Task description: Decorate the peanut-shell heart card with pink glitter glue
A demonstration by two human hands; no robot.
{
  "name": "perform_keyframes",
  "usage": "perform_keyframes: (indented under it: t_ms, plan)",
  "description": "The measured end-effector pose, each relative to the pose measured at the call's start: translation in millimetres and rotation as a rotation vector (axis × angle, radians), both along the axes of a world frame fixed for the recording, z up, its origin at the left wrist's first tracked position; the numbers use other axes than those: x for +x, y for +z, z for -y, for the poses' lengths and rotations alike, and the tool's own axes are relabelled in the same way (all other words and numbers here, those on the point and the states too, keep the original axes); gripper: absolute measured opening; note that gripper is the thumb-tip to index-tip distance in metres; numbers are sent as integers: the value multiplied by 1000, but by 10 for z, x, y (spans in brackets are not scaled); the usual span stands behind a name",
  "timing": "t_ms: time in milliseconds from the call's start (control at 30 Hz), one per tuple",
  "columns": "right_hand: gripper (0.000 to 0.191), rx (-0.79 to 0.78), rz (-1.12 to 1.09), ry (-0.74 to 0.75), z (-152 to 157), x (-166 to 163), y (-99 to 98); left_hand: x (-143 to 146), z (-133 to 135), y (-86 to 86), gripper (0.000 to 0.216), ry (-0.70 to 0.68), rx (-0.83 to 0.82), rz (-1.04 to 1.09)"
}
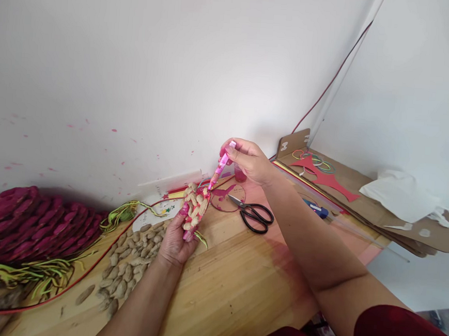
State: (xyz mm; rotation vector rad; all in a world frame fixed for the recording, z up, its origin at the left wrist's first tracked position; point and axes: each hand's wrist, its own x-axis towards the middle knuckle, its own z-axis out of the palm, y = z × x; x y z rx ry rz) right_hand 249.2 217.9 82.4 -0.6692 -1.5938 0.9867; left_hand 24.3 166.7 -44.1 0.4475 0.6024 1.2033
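My left hand (178, 239), its fingertips stained pink, holds up a round piece covered with peanuts (196, 210), with yellow-green strings hanging from its lower edge. Some of the peanuts are pale and there is pink and red colour between them. My right hand (244, 156) is closed around a slim pink brush (220, 168) that slants down. The brush's lower end meets the upper right rim of the peanut piece; its bristles are too small to make out. Just behind my right hand stands a small clear cup (240, 174) with red liquid in it, partly hidden.
Black-handled scissors (257, 217) lie by a stained disc (230, 197). Loose peanuts (132, 256) spread at left, near stacked magenta pieces (29, 225) with green tassels. A red-black cord (96, 264) crosses the table. Cardboard (377, 206) with a white bag (401, 195) is at right.
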Motion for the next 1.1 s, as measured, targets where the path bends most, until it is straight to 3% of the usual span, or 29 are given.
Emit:
perform_keyframes:
  t_ms: [567,1100]
  plan:
    - [52,39,43,3,4,11,4,-23,-11,-44,21,-17,9,0]
    - [55,-31,-8,-8,-55,21,-50,-27,3,-39,18,-36,18,20]
